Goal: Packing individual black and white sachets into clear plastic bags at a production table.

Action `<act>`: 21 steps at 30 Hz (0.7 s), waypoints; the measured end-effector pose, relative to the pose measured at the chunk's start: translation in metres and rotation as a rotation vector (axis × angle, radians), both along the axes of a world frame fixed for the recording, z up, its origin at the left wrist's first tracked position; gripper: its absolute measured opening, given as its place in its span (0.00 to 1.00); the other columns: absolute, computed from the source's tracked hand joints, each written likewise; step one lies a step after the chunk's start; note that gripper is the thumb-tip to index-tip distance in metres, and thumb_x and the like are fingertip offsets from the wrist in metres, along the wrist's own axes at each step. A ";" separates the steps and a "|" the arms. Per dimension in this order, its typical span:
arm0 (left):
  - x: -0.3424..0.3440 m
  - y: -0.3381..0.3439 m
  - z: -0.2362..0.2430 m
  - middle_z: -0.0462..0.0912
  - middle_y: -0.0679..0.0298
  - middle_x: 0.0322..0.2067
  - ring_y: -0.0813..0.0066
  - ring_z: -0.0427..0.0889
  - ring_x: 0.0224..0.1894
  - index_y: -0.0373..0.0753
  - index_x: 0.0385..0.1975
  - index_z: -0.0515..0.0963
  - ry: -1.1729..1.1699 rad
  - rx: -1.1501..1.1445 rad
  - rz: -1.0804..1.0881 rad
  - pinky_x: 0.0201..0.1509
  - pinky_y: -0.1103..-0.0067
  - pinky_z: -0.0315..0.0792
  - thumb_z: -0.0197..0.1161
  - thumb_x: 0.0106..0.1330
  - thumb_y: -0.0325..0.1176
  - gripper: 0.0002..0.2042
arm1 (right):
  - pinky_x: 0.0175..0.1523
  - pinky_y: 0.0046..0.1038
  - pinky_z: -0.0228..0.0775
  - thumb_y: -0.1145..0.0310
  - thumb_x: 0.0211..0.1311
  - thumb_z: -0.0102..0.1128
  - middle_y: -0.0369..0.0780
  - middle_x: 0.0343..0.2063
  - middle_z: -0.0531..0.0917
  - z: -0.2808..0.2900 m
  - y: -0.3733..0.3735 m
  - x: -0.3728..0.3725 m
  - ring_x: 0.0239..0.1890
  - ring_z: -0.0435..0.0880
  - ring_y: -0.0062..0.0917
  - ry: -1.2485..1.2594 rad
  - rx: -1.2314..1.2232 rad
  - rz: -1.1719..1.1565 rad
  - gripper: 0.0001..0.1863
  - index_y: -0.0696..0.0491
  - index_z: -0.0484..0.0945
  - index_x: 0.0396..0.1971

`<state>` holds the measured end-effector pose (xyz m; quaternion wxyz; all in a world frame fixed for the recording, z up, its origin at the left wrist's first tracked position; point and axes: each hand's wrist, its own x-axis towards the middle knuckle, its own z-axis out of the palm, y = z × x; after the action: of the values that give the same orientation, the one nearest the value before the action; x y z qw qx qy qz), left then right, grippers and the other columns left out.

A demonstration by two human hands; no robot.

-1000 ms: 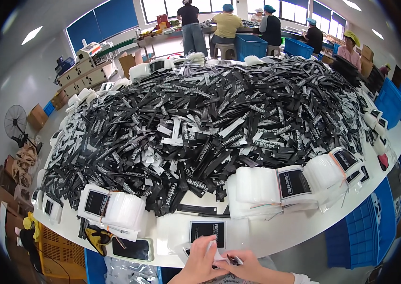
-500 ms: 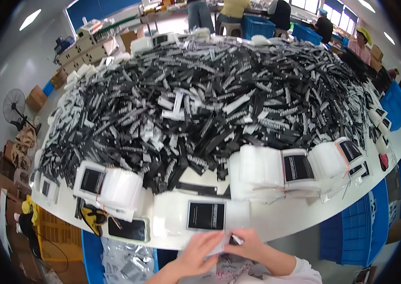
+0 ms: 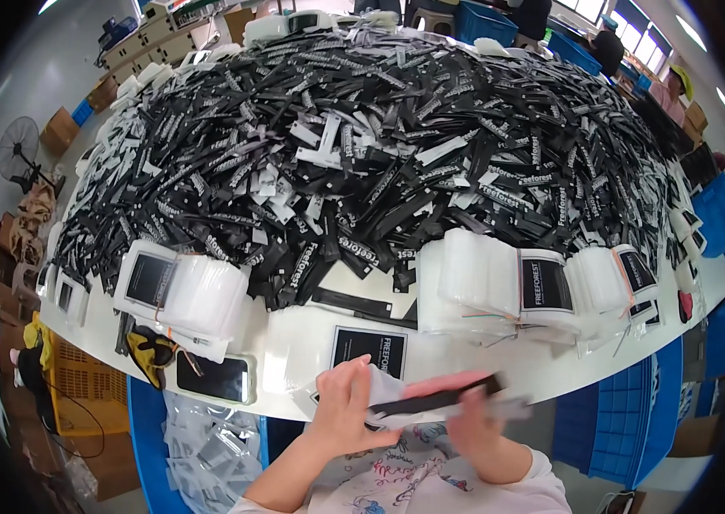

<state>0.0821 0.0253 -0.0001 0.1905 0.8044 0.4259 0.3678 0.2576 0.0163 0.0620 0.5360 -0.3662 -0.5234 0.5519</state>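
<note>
Close to the near table edge, my left hand (image 3: 347, 404) is closed on a translucent white plastic bag (image 3: 384, 392). Beside it, my right hand (image 3: 475, 433) is blurred by motion, its fingers around a long black strip (image 3: 426, 403) that lies across the bag's opening. Something flat and pink (image 3: 448, 382) shows just behind the strip; its kind is unclear. Flat on the table beyond both hands is a stack of white bags with a black label (image 3: 368, 347), partly covered by my left hand. A big heap of black printed strips (image 3: 354, 163) spreads across the table.
Banded bundles of white bags stand at left (image 3: 199, 295) and right (image 3: 474, 287). A phone (image 3: 213, 379) and a yellow-black tool (image 3: 151, 355) lie at the near left edge. Below are a blue bin of clear bags (image 3: 204, 450) and blue crates (image 3: 611, 411). People sit farther back.
My hands have moved apart. The black strip, mostly hidden in my right hand before, now stretches out sideways between them. The view has tilted down.
</note>
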 end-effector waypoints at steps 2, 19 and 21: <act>-0.001 0.000 -0.002 0.63 0.49 0.49 0.58 0.65 0.46 0.31 0.58 0.47 0.047 0.083 -0.011 0.43 0.69 0.53 0.69 0.28 0.44 0.53 | 0.41 0.37 0.72 0.57 0.65 0.33 0.48 0.28 0.79 0.000 -0.005 -0.004 0.31 0.80 0.34 0.209 -0.023 -0.278 0.23 0.62 0.71 0.31; 0.002 -0.004 0.005 0.60 0.48 0.51 0.56 0.63 0.47 0.30 0.59 0.46 -0.136 0.005 -0.141 0.45 0.67 0.54 0.69 0.30 0.45 0.54 | 0.61 0.33 0.46 0.59 0.56 0.46 0.46 0.56 0.61 0.010 0.012 -0.005 0.58 0.58 0.33 0.262 -0.653 0.305 0.35 0.62 0.46 0.59; 0.005 -0.007 0.008 0.60 0.48 0.50 0.56 0.64 0.46 0.30 0.59 0.47 -0.112 0.060 -0.111 0.45 0.67 0.54 0.69 0.30 0.46 0.53 | 0.61 0.32 0.46 0.61 0.55 0.50 0.47 0.57 0.59 -0.006 0.003 -0.005 0.59 0.56 0.33 -0.138 -0.304 0.214 0.37 0.59 0.45 0.60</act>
<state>0.0872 0.0183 0.0082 0.2101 0.8104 0.3579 0.4137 0.2522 0.0195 0.0563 0.3758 -0.4220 -0.5054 0.6521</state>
